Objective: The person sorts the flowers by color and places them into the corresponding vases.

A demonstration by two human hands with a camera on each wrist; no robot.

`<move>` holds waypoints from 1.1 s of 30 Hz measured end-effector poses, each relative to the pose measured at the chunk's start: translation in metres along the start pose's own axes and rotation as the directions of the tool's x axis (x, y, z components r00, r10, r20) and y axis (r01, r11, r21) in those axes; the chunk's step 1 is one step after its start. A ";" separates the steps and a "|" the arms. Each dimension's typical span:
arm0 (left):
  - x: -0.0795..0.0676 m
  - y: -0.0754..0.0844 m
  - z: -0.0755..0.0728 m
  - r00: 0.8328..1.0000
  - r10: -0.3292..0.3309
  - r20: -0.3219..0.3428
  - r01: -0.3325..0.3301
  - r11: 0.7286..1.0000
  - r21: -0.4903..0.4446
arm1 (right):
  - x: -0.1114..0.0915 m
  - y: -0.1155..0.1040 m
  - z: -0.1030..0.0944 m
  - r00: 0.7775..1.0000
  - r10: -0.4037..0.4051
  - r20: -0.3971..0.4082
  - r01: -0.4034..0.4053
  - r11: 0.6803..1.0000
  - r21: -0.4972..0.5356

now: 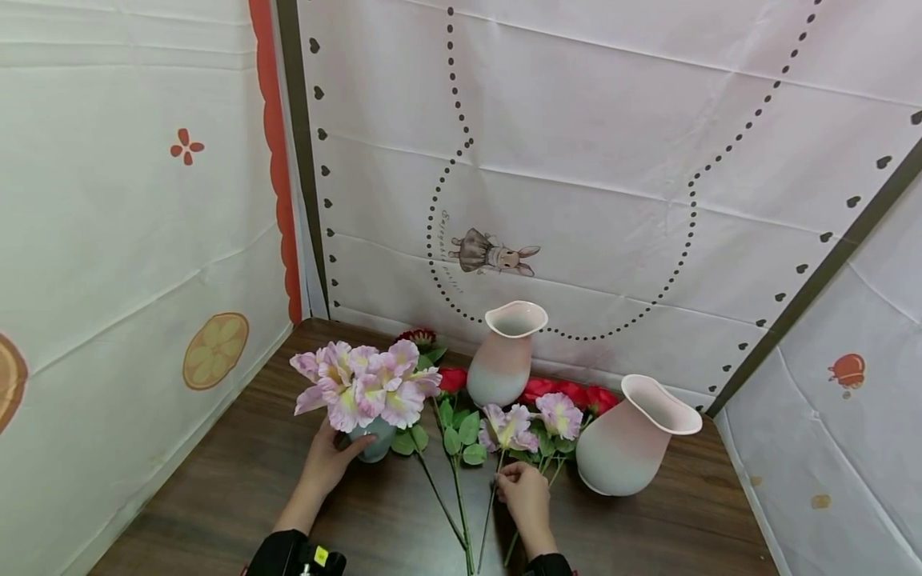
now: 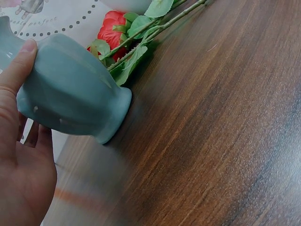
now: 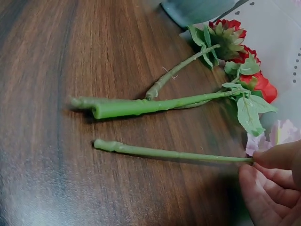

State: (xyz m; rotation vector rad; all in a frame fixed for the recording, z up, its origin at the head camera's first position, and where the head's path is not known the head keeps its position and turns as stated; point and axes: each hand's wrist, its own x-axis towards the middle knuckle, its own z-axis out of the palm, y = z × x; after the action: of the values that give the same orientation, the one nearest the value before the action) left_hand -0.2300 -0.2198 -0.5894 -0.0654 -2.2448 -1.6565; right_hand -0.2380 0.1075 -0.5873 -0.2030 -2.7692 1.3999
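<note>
In the head view my left hand (image 1: 326, 464) holds a small blue-green vase (image 1: 379, 442) with lilac and yellow flowers (image 1: 369, 384) in it. The left wrist view shows the thumb across the side of this vase (image 2: 70, 89), its foot at the tabletop. My right hand (image 1: 527, 498) pinches the stem of a lilac flower (image 1: 510, 429) between thumb and fingertips. In the right wrist view that stem (image 3: 178, 154) points away from the fingers, its cut end low over or on the wood; contact cannot be made out.
Red flowers (image 1: 569, 392) lie along the back, some with long stems (image 1: 461, 496) reaching the front. Another lilac flower (image 1: 559, 414) lies right of the held one. Two pink-and-white vases, one behind (image 1: 500, 368) and one at right (image 1: 623, 456), stand on the wooden table (image 1: 389, 528).
</note>
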 end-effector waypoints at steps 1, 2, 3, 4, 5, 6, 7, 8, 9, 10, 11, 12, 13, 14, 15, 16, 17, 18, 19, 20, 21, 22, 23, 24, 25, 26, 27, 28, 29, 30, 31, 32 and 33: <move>0.000 0.000 0.000 1.000 0.000 -0.001 0.000 1.000 -0.003 | 0.000 0.001 0.001 1.000 0.010 0.007 -0.010 1.000 0.021; 0.000 0.001 0.000 1.000 -0.003 0.004 0.003 1.000 -0.007 | 0.000 0.001 0.001 1.000 0.016 0.013 -0.017 0.999 0.041; 0.000 0.001 0.000 1.000 -0.001 0.003 0.001 1.000 -0.011 | 0.001 0.002 0.001 1.000 0.024 0.021 -0.025 0.998 0.063; 0.000 0.001 0.000 1.000 -0.001 0.003 0.001 1.000 -0.014 | 0.001 0.003 0.002 0.999 0.030 0.027 -0.032 0.996 0.079; 0.000 0.001 -0.001 1.000 -0.002 0.003 0.002 1.000 -0.016 | 0.001 0.003 0.002 0.999 0.040 0.033 -0.043 0.994 0.096; 0.000 0.001 -0.001 1.000 -0.001 0.004 0.002 1.000 -0.017 | 0.001 0.003 0.002 0.998 0.044 0.038 -0.048 0.993 0.111; -0.001 0.001 -0.001 1.000 -0.002 0.002 0.002 1.000 -0.015 | 0.000 0.003 0.001 0.998 0.048 0.044 -0.053 0.990 0.128; 0.000 0.001 -0.001 1.000 -0.003 0.002 0.003 1.000 -0.012 | 0.000 0.003 0.000 0.997 0.051 0.051 -0.057 0.988 0.146; 0.000 0.001 -0.001 1.000 -0.005 0.002 0.005 1.000 -0.007 | -0.001 0.002 -0.001 0.997 0.055 0.057 -0.064 0.984 0.165; 0.000 0.002 -0.001 1.000 -0.007 0.004 0.007 1.000 -0.004 | -0.001 0.002 -0.002 0.997 0.055 0.061 -0.065 0.981 0.181; -0.001 0.002 -0.001 1.000 -0.011 0.004 0.011 1.000 0.002 | -0.002 0.001 -0.003 0.996 0.054 0.065 -0.067 0.977 0.202; -0.001 0.002 -0.001 1.000 -0.012 0.005 0.012 1.000 0.005 | -0.003 0.000 -0.004 0.996 0.053 0.068 -0.067 0.973 0.222; -0.001 0.002 -0.001 1.000 -0.014 0.006 0.014 1.000 0.008 | -0.003 -0.002 -0.005 0.996 0.051 0.067 -0.066 0.968 0.241; 0.000 0.002 -0.001 1.000 -0.014 0.007 0.014 1.000 0.008 | -0.004 -0.003 -0.006 0.997 0.049 0.060 -0.062 0.965 0.254; -0.001 0.002 -0.001 1.000 -0.014 0.008 0.013 1.000 0.006 | -0.004 -0.004 -0.007 0.998 0.045 0.054 -0.058 0.963 0.265; -0.001 0.002 -0.001 1.000 -0.012 0.008 0.012 1.000 0.004 | -0.005 -0.005 -0.008 0.998 0.039 0.050 -0.051 0.959 0.278; -0.001 0.001 -0.001 1.000 -0.012 0.007 0.011 1.000 0.004 | -0.005 -0.007 -0.010 0.998 0.033 0.047 -0.045 0.955 0.293; -0.001 0.001 -0.001 1.000 -0.010 0.006 0.010 1.000 0.003 | -0.006 -0.009 -0.011 0.999 0.024 0.041 -0.036 0.951 0.306; -0.001 0.001 -0.001 1.000 -0.010 0.006 0.010 1.000 0.003 | -0.006 -0.011 -0.012 0.999 0.017 0.038 -0.028 0.947 0.319; -0.001 0.001 -0.001 1.000 -0.009 0.003 0.009 1.000 0.002 | -0.006 -0.014 -0.013 0.999 0.009 0.036 -0.020 0.942 0.334; -0.001 0.001 -0.001 1.000 -0.010 0.002 0.010 1.000 0.003 | -0.007 -0.017 -0.015 0.999 -0.001 0.032 -0.010 0.937 0.349; -0.001 0.001 -0.001 1.000 -0.010 0.001 0.010 1.000 0.005 | -0.008 -0.020 -0.017 1.000 -0.009 0.029 -0.002 0.931 0.366; -0.001 0.001 -0.001 1.000 -0.010 0.000 0.010 1.000 0.007 | -0.009 -0.023 -0.019 1.000 -0.019 0.024 0.008 0.924 0.382; -0.001 0.001 -0.001 1.000 -0.008 -0.001 0.008 1.000 0.007 | -0.009 -0.026 -0.020 0.999 -0.028 0.016 0.020 0.918 0.396; -0.001 0.001 -0.001 1.000 -0.007 -0.001 0.007 1.000 0.004 | -0.010 -0.029 -0.022 0.999 -0.035 0.010 0.028 0.912 0.409; 0.000 0.001 -0.001 1.000 -0.006 -0.002 0.006 1.000 0.004 | -0.011 -0.032 -0.023 0.999 -0.043 0.003 0.038 0.906 0.421; 0.000 0.001 0.000 1.000 -0.006 -0.002 0.006 1.000 0.004 | -0.012 -0.035 -0.024 0.999 -0.053 -0.003 0.049 0.900 0.433; 0.000 0.001 0.000 1.000 -0.006 -0.001 0.006 1.000 0.002 | -0.013 -0.038 -0.026 0.998 -0.060 -0.006 0.057 0.893 0.447; 0.000 0.001 0.000 1.000 -0.008 0.000 0.008 1.000 0.002 | -0.014 -0.041 -0.027 0.998 -0.069 -0.011 0.067 0.886 0.458; 0.000 0.002 0.000 1.000 -0.009 0.000 0.009 1.000 -0.001 | -0.014 -0.044 -0.028 0.997 -0.076 -0.017 0.075 0.879 0.472; -0.001 0.002 0.000 1.000 -0.010 0.000 0.010 1.000 -0.002 | -0.015 -0.048 -0.029 0.996 -0.085 -0.023 0.086 0.871 0.483; -0.001 0.002 0.000 1.000 -0.012 0.001 0.012 1.000 -0.002 | -0.017 -0.051 -0.030 0.995 -0.097 -0.032 0.100 0.862 0.496; -0.001 0.002 -0.001 1.000 -0.012 0.003 0.012 1.000 -0.006 | -0.018 -0.055 -0.031 0.993 -0.114 -0.043 0.120 0.850 0.514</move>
State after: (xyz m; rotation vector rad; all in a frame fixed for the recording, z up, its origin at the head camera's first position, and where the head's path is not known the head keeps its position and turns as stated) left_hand -0.2284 -0.2195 -0.5878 -0.0562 -2.2472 -1.6703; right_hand -0.2232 0.0977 -0.5242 -0.0209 -2.2327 2.0210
